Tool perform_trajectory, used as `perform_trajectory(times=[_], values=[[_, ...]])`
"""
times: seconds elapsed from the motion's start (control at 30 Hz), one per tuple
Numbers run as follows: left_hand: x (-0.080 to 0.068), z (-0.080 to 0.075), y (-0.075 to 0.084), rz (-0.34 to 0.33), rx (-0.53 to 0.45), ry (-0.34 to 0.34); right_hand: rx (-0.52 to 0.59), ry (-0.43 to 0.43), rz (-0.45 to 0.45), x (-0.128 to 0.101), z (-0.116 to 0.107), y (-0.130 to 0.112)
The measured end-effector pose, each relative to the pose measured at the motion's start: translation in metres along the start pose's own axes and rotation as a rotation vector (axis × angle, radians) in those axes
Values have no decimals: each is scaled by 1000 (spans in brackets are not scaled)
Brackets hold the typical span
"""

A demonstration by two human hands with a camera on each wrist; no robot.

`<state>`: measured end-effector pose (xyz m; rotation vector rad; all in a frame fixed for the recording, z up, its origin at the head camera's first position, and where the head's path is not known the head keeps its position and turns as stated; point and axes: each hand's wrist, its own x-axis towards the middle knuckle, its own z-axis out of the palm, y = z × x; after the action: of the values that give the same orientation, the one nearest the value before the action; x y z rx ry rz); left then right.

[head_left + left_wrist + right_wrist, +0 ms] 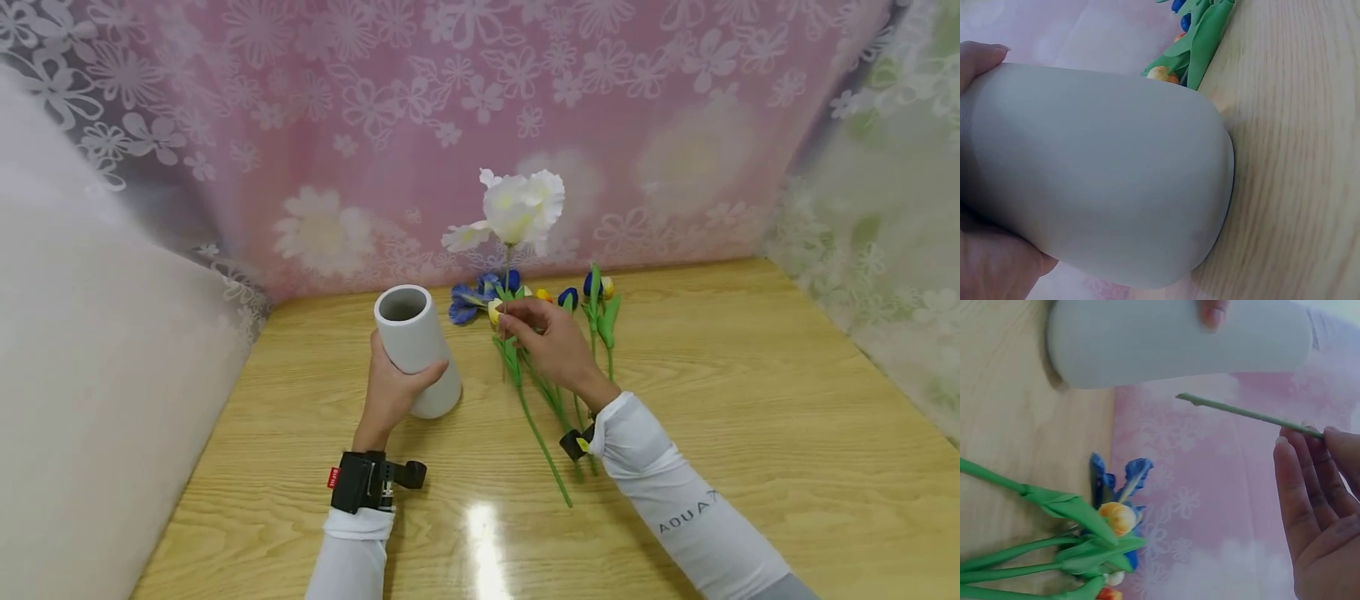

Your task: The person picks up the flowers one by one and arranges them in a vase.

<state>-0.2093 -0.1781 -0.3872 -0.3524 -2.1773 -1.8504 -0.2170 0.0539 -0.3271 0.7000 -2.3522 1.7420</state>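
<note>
In the head view my left hand (397, 385) grips a white vase (422, 358) around its side, fingers on the far left and thumb across the front. The vase stands on the table with its round mouth facing up. My right hand (551, 342) pinches the thin stem of a white artificial flower (517, 208) between thumb and fingers. Its ruffled bloom is upright above the hand, to the right of the vase. In the right wrist view the cut end of the green stem (1235, 410) hangs free, apart from the vase (1172, 340).
Several artificial flowers lie on the wooden table (300, 433) right of the vase: a blue iris (467, 302), blue tulips (567, 297) and yellow-white ones, with long green stems toward me. A pink floral curtain (420, 125) hangs behind the table's back edge.
</note>
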Motion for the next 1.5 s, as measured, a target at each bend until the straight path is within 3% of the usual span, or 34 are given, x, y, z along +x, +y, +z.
perform_trajectory(times=[0.27, 0.6, 0.97, 1.5], values=[[1, 0, -1, 9, -1, -9, 35, 69, -90, 21, -2, -20], [2, 4, -1, 19, -12, -14, 164, 169, -315, 48, 9, -51], [5, 4, 0, 24, -30, -6, 206, 169, -344, 66, 20, -71], [3, -2, 0, 0, -10, -1, 204, 62, -289, 72, 47, -68]])
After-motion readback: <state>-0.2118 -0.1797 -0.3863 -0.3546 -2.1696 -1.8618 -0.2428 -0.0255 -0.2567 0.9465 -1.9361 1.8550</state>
